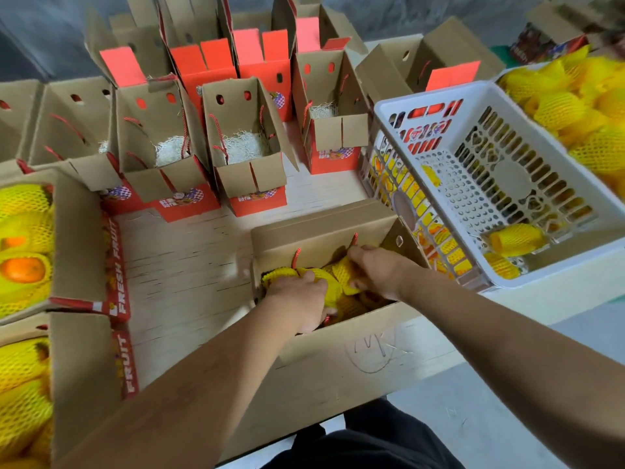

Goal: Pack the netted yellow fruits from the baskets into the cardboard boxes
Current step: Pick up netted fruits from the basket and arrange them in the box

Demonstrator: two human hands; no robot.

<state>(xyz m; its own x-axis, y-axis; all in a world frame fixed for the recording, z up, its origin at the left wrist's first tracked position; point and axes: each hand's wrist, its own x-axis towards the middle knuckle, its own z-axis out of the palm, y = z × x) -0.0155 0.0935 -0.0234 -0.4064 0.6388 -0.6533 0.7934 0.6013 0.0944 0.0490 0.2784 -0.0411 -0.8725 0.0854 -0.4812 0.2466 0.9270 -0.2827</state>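
An open cardboard box (314, 231) stands in front of me at the table's near edge, holding several yellow netted fruits (321, 277). Both my hands are inside it. My left hand (297, 299) lies over a netted fruit with its fingers curled round it. My right hand (375, 269) grips another netted fruit (346, 270) toward the box's right side. A white plastic basket (422, 96) tilts at the right with three netted fruits (514, 240) left in its low corner. Another basket (507, 74) heaped with netted fruits (575, 113) sits at the far right.
Several open red-and-brown gift boxes (250, 170) with white shredded padding stand in rows across the table's back. Two filled boxes (77, 238) of netted fruits sit at the left edge. White table surface (189, 252) shows between them and my box.
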